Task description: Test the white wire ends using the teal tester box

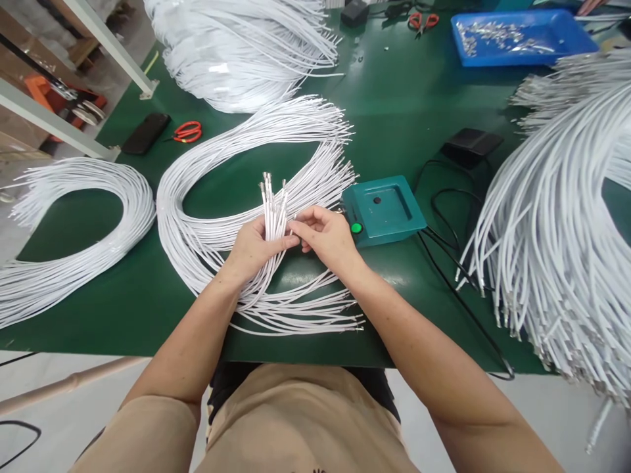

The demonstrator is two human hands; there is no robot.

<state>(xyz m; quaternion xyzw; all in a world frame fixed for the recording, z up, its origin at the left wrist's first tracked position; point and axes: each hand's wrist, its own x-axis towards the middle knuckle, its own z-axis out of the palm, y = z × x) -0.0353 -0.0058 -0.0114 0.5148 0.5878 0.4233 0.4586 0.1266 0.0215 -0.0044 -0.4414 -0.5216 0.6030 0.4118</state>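
Observation:
My left hand (257,246) is closed round a bunch of white cables (275,217), whose metal-tipped ends point up and away from me. At the right side of that bunch, my right hand (325,236) has its thumb and fingers pinched together at a cable end; the fingers partly hide it. Beneath both hands lies a large looped bundle of white cables (172,197), its cut ends fanning to the right. Just right of my right hand is a teal device (387,226) with a lit green button (356,228).
Other white cable bundles lie at left (133,197), far back (236,52) and right (557,217). A blue tray (566,49) holds small metal parts. Red-handled scissors (187,132), a dark phone-like object (145,133), a black box (470,146) and black cords (453,295) are on the green table (409,105).

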